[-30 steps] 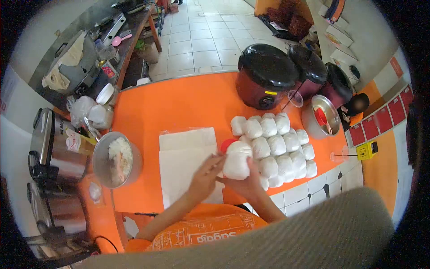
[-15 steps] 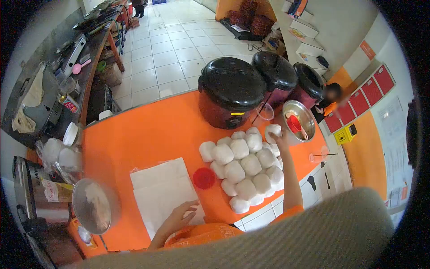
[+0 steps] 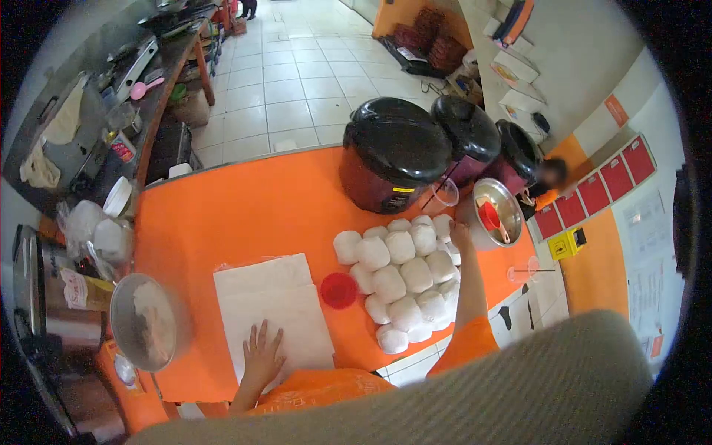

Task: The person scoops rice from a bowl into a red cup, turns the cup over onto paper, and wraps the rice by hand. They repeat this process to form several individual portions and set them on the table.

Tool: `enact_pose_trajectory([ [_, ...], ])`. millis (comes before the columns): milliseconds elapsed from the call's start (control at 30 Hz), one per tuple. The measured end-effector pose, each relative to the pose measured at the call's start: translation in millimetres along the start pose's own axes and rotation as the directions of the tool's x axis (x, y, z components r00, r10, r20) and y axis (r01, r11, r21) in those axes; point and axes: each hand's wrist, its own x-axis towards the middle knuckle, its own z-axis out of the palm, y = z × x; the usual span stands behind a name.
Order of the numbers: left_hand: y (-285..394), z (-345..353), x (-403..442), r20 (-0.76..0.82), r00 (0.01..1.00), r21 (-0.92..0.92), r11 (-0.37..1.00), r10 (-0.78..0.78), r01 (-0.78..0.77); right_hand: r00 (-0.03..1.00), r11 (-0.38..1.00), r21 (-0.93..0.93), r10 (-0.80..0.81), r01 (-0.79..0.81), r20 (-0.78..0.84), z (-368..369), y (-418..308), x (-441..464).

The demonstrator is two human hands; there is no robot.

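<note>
My left hand (image 3: 263, 354) lies flat with its fingers spread on a stack of white paper sheets (image 3: 274, 297). At the far right corner of a heap of white rounded bundles (image 3: 400, 282), my right hand (image 3: 461, 236) is closed at the right side of one white bundle (image 3: 443, 225); its fingertips are partly hidden. The bundles are piled close together, several of them on top of others. Between the paper and the heap stands a small red cup (image 3: 339, 290).
Black-lidded rice cookers (image 3: 397, 148) line the back of the orange table (image 3: 222, 208). A metal bowl (image 3: 498, 215) with a red scoop (image 3: 488, 215) stands right of my right hand. At left is a metal pot (image 3: 148, 322) with white contents. Another person (image 3: 549, 178) is beyond the cookers.
My right hand has lowered the white bundle leftward onto the heap's corner. My left hand has shifted left across the paper, and its fingers have spread flat. The camera view has turned slightly.
</note>
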Motion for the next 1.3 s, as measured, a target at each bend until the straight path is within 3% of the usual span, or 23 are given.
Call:
enact_pose_trajectory([
  [67,-2.0,11.0,7.3,-0.058,0.998,0.059,0.998,0.013,-0.009,0.982,0.957,0.266,0.147,-0.112,-0.114,-6.9,-17.9,-7.6],
  [167,-13.7,24.2,17.2,-0.109,0.994,0.097,0.995,0.025,-0.015,0.953,0.937,0.177,0.293,-0.302,0.072,-51.7,-59.7,-26.9],
  [200,-15.4,23.0,24.0,-0.127,0.991,0.098,0.995,0.03,-0.018,0.974,0.962,0.216,0.194,-0.166,-0.115,-71.3,-81.7,-42.4],
  [267,-12.2,14.5,35.0,-0.12,0.993,0.077,0.997,-0.002,0.012,0.881,0.967,0.218,-0.015,0.133,-0.472,-119.9,-146.5,-75.3],
  [333,-14.0,13.7,44.4,-0.161,0.987,0.044,0.999,-0.013,0.02,0.895,0.884,0.376,-0.097,0.279,-0.435,-163.6,-217.7,-125.1],
  [400,-16.5,6.3,47.2,-0.184,0.983,0.041,0.999,-0.008,0.016,0.892,0.786,0.454,-0.262,0.418,-0.368,-153.3,-267.5,-173.5],
  [467,-20.3,-1.0,45.2,-0.243,0.97,-0.006,1.0,0.02,-0.022,0.845,0.766,0.364,-0.445,0.53,-0.295,-165.4,-323.9,-215.3],
  [533,-28.7,-12.7,36.8,-0.336,0.941,-0.091,0.993,0.039,-0.074,0.833,0.824,0.132,-0.533,0.551,-0.15,-134.6,-333.2,-226.6],
  [567,-31.7,-26.2,27.7,-0.337,0.935,-0.231,0.953,0.11,-0.196,0.821,0.822,0.016,-0.567,0.569,-0.07,-126.2,-342.5,-230.9],
  [633,-44.2,-58.4,-2.9,-0.38,0.9,-0.482,0.786,0.212,-0.388,0.826,0.825,0.061,-0.557,0.562,-0.085,-127.1,-355.3,-236.4],
  [667,-49.7,-79.1,-22.0,-0.371,0.912,-0.548,0.752,0.175,-0.367,0.821,0.817,0.087,-0.563,0.57,-0.095,-134.3,-374.2,-235.1],
  [733,-66.0,-107.9,-63.8,-0.349,0.932,-0.671,0.667,0.1,-0.323,0.756,0.694,0.312,-0.635,0.649,-0.16,-185.2,-432.5,-254.0],
  [800,-96.1,-107.8,-95.7,-0.368,0.927,-0.885,0.33,-0.069,-0.327,0.673,0.5,0.522,-0.709,0.691,-0.211,-242.6,-487.6,-280.2],
  [833,-108.3,-107.8,-108.1,-0.365,0.921,-0.928,0.132,-0.136,-0.348,0.613,0.371,0.615,-0.752,0.696,-0.24,-269.7,-516.9,-292.7],
  [867,-124.6,-107.3,-122.0,-0.346,0.914,-0.938,0.069,-0.213,-0.339,0.556,0.241,0.69,-0.785,0.682,-0.275,-285.0,-544.7,-301.4],
  [900,-147.2,-106.0,-139.0,-0.324,0.903,-0.942,0.004,-0.283,-0.337,0.561,0.185,0.711,-0.755,0.679,-0.34,-290.2,-570.4,-305.3],
  [1000,-211.2,-104.9,-177.2,-0.373,0.811,-0.878,-0.111,-0.45,-0.465,0.673,0.296,0.767,-0.703,0.569,-0.228,-269.1,-651.3,-309.4],
  [1067,-250.4,-99.1,-197.5,-0.402,0.754,-0.829,-0.144,-0.519,-0.541,0.564,0.356,0.545,-0.777,0.759,-0.279,-225.1,-705.2,-307.7],
  [1133,-286.8,-95.3,-206.3,-0.41,0.728,-0.797,-0.171,-0.55,-0.579,0.553,0.518,0.251,-0.828,0.818,-0.092,-199.9,-741.6,-321.6],
  [1167,-286.7,-105.2,-209.3,-0.396,0.642,-0.775,-0.137,-0.656,-0.617,0.563,0.561,0.082,-0.827,0.824,0.0,-193.0,-754.9,-325.3],
  [1267,-312.5,-106.3,-203.5,-0.553,0.563,-0.691,-0.04,-0.614,-0.722,0.557,0.559,0.033,-0.829,0.829,0.047,-180.0,-766.6,-334.5],
  [1300,-325.9,-110.0,-196.2,-0.507,0.611,-0.75,-0.038,-0.608,-0.661,0.526,0.53,0.029,-0.845,0.847,0.092,-179.7,-766.0,-329.0],
])
